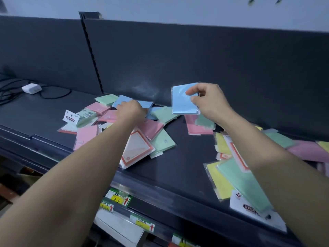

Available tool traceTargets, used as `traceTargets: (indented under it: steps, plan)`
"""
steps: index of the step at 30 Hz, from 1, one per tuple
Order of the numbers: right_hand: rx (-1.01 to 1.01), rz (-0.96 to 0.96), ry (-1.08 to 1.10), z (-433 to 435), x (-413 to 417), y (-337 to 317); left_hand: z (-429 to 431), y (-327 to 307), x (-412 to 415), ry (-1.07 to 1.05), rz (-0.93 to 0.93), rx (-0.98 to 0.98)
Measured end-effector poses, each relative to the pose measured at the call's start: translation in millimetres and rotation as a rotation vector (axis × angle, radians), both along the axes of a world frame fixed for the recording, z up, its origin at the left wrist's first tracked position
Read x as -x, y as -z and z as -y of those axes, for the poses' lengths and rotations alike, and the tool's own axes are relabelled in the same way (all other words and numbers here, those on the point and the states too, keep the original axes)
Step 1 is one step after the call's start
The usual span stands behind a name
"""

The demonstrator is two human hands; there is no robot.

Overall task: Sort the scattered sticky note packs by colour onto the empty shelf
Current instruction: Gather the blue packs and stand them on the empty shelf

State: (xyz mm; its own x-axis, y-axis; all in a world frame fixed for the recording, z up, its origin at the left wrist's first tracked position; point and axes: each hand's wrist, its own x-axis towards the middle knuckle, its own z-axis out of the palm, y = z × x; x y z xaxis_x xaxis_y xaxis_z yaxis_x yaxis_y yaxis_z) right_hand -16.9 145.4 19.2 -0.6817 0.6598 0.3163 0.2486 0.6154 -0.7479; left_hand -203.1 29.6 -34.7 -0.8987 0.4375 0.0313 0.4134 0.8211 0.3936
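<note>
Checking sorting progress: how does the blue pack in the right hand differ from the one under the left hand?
The held blue pack is lifted, nearly upright, pinched by the right hand; the lying blue pack rests flat among the pile. The held one shows nearly its whole face; the lying one is partly covered by the left hand, grip hidden. Both are light blue.

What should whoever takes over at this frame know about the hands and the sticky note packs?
Right hand pinches a blue pack, held up near the back panel.
Left hand is on a second blue pack in the left heap; its grip is hidden.
Pink packs, green packs and yellow packs lie mixed in two heaps on the shelf.
Done: no colour group visible yet.
Left: group blue, then every other colour.
</note>
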Motion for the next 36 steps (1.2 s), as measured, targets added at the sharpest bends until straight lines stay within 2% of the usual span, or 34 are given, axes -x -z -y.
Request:
traceTargets:
  steps: [4, 7, 9, 12, 17, 20, 26, 33, 36]
  plan:
    - [-0.004, 0.022, -0.028, -9.8, 16.5, 1.9, -3.2, 3.2, 9.0, -0.07, 0.042, 0.086]
    - [-0.008, 0.038, -0.055, -15.4, 31.4, 1.4, -5.5, -2.9, 16.7, -0.083, 0.083, 0.06]
    - [-0.015, 0.034, -0.079, -16.9, 41.0, -0.2, -5.7, -6.5, 20.5, -0.096, 0.147, -0.049]
    - [-0.026, 0.012, -0.111, -16.8, 53.0, -1.9, -5.6, -8.5, 23.7, -0.11, 0.32, -0.37]
    - [-0.045, -0.012, -0.073, -12.4, 68.5, -3.4, 6.1, -25.1, 26.2, -0.091, 0.254, -0.627]
    - [-0.049, -0.035, -0.027, -8.0, 68.2, -8.7, 14.7, -42.2, 26.1, -0.057, 0.198, -0.686]
    - [-0.13, -0.075, 0.217, 10.3, 28.3, -25.8, 15.6, -78.4, 4.1, 0.197, 0.188, -0.74]
    - [-0.221, -0.135, 0.777, 49.7, -89.2, -27.5, -0.2, -94.8, -90.5, 0.702, 0.321, -0.75]
    - [-0.285, -0.157, 0.954, 78.2, -151.1, -24.3, 0.0, -96.0, -143.0, 0.887, 0.393, -0.735]
